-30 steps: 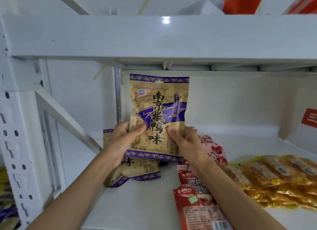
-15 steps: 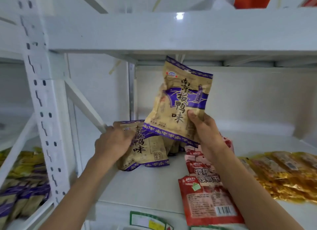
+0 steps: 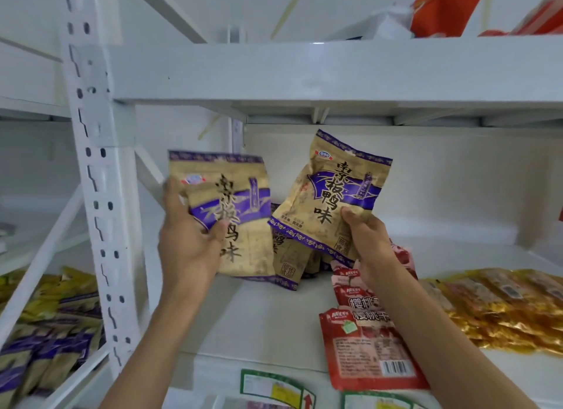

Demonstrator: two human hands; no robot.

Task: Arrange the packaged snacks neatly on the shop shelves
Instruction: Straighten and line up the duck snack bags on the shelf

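The left hand (image 3: pixel 185 244) has its grip closed on a tan-and-purple snack packet (image 3: pixel 231 216), thumb across the front over the purple band, fingers behind its left edge. This left packet stands nearly upright, its long axis close to vertical, the sealed top edge up and the printed face toward the camera; it is blurred. The right hand (image 3: pixel 370 244) pinches a second packet of the same kind (image 3: pixel 332 195) at its lower right corner, thumb on the front. That right packet leans, its top tipped toward the right and its long axis running from lower left to upper right, the printed characters readable top to bottom. Both packets are held in the air above the white shelf (image 3: pixel 268 317), in front of its back wall and below the shelf board above (image 3: pixel 304 73).

Behind and between the two held packets, more tan-and-purple packets (image 3: pixel 289 262) lie on the shelf. Just right of them, under the right forearm, red packets (image 3: pixel 362 341) lie in an overlapping row reaching the shelf's front edge. Further right lies a heap of golden-yellow packets (image 3: pixel 502 308). A white perforated upright (image 3: pixel 97 195) stands at the left, with purple and yellow packets (image 3: pixel 48 341) on the neighbouring lower shelf beyond it.
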